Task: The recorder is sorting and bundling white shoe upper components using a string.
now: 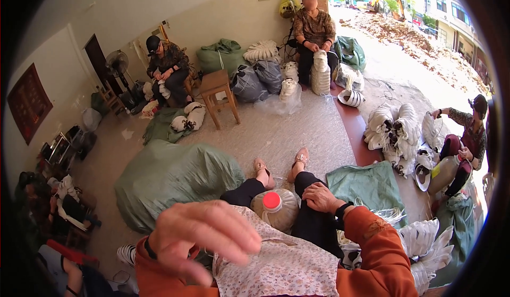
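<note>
1. The left hand (204, 238) was raised close to the camera, fingers curled, with what looked like a thin needle or thread (279, 241) pinched at the fingertips; it was blurred, so I cannot tell for certain that it was gripped.
2. The right hand (320, 197) lay flat and loose on the person's dark-trousered knee, grasping nothing, probably resting there to steady the lap.
3. A plastic bottle with a red cap (274, 205) sat upright between the thighs, wedged there so it would not tip, just beside the right hand.
4. A floral cloth (276, 268) covered the lap, likely to protect the clothes.
5. White shoe uppers (425, 244) were heaped at the person's right, within easy reach, partly on a green sack (366, 183).
6. A large green bag (170, 177) lay on the floor to the left.
7. Three other people sat around the room with similar white bundles.
8. The lower edge cut off the forearms, and the dark rim hid the left corner.
</note>
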A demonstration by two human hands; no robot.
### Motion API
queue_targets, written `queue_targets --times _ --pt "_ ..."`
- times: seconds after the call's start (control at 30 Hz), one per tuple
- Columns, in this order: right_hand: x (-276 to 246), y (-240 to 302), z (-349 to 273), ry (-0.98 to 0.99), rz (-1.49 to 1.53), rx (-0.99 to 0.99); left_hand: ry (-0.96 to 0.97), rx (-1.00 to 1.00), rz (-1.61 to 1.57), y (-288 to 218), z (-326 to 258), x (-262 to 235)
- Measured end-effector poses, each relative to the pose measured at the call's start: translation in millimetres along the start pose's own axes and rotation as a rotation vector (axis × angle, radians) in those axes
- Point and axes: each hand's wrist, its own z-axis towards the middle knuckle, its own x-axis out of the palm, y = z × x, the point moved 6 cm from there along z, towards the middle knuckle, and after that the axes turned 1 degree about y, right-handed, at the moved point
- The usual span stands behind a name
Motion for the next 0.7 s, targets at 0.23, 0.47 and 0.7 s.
queue_targets --times 0.23,0.47,0.7 --pt "2 0 8 -0.002 -0.016 0.005 0.03 0.397 -0.099 -80 22 30" --pt "1 -4 -1 0.009 0.004 0.043 -0.17 0.558 -0.213 -65 21 34" --pt "7 3 2 0.042 -0.033 -0.019 0.082 0.566 -0.455 -35 19 43"
